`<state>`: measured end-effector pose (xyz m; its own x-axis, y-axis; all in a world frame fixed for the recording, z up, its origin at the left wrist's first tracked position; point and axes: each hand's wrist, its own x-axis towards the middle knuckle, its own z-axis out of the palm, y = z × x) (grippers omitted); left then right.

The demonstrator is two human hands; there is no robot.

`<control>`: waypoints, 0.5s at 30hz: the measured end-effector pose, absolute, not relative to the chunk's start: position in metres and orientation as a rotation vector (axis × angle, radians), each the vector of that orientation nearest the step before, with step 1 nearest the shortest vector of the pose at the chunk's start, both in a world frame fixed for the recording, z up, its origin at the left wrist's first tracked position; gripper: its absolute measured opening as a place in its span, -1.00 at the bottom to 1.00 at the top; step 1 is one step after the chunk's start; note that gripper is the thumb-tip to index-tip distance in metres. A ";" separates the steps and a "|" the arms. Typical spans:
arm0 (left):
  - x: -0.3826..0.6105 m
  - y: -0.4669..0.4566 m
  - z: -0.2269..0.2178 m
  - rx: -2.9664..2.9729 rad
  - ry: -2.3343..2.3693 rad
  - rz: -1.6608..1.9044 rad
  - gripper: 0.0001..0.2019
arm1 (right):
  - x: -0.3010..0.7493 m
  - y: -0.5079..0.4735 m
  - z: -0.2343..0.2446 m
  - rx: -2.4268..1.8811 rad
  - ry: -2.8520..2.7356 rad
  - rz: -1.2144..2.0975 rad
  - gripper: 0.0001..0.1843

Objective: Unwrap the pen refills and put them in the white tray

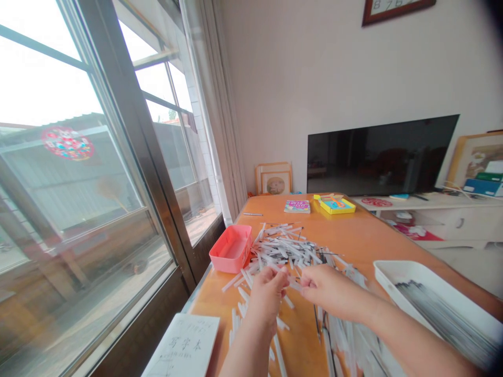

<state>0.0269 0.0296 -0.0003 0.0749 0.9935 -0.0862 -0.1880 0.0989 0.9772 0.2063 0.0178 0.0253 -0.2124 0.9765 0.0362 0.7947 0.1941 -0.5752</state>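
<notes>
A heap of white pen barrels and thin refills (286, 248) lies spread over the orange table (353, 230). My left hand (267, 296) and my right hand (328, 290) meet over the near side of the heap, both with fingers pinched closed. Between them they hold a white pen part (294, 285), one hand at each end. More white tubes lie under my forearms near the table's front.
A pink tray (231, 248) stands left of the heap. A white tray (432, 298) with dark refills sits at the right. Books and a yellow box (335, 204) lie at the far end. A notebook (184, 345) rests front left. Window at left, television behind.
</notes>
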 end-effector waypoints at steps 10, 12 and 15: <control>0.018 0.036 0.003 0.971 1.190 1.346 -0.54 | 0.224 0.062 0.014 -1.974 -1.996 0.438 -0.82; 0.018 0.036 0.004 0.973 1.221 1.351 -0.52 | 0.224 0.066 0.013 -2.056 -2.008 0.415 -0.85; 0.019 0.036 0.004 0.984 1.236 1.339 -0.52 | 0.221 0.071 0.013 -2.184 -2.021 0.378 -0.86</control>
<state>0.0190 0.0357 0.0037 -0.1453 0.9870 -0.0693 -0.1480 0.0476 0.9878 0.2210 0.0711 0.0133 0.0655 0.9941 -0.0870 0.9584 -0.0869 -0.2720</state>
